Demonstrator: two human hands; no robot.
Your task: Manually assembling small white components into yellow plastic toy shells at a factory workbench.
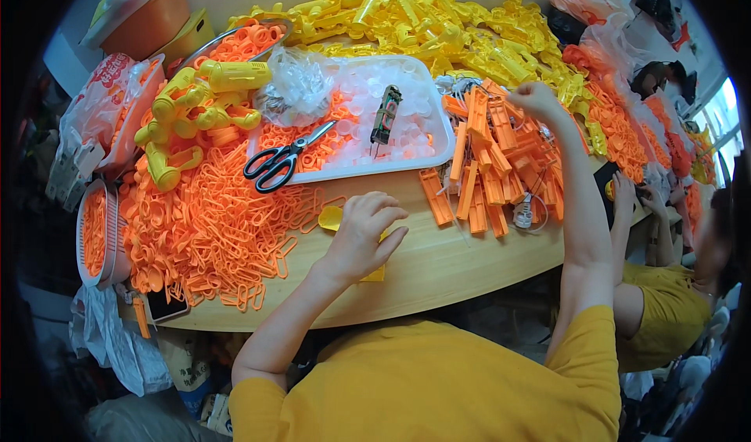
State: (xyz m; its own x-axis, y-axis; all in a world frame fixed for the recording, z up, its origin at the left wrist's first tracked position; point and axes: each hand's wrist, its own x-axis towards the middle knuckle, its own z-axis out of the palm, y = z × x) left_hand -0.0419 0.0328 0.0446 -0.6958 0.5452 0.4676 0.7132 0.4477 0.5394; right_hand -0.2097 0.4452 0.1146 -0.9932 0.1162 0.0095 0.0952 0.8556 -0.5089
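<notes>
My left hand [361,235] is over the front middle of the table, fingers loosely curved and thumb apart, with nothing visible between them. Yellow plastic shows beside and below it: a rounded yellow piece [330,217] at its left and a yellow edge [375,274] under the wrist side. My right hand [538,100] reaches to the far side of a pile of long orange plastic housings [489,156]. Its fingers are curled together; whatever they hold, if anything, is hidden. White cords and a small white fitting [522,213] lie among the housings.
A white tray [313,176] holds translucent caps and a small circuit assembly [385,115]. Black-handled scissors [285,159] lie across its left side. Orange clips [203,215] are heaped left, yellow parts [438,27] along the back. A co-worker's hands [623,195] are at right.
</notes>
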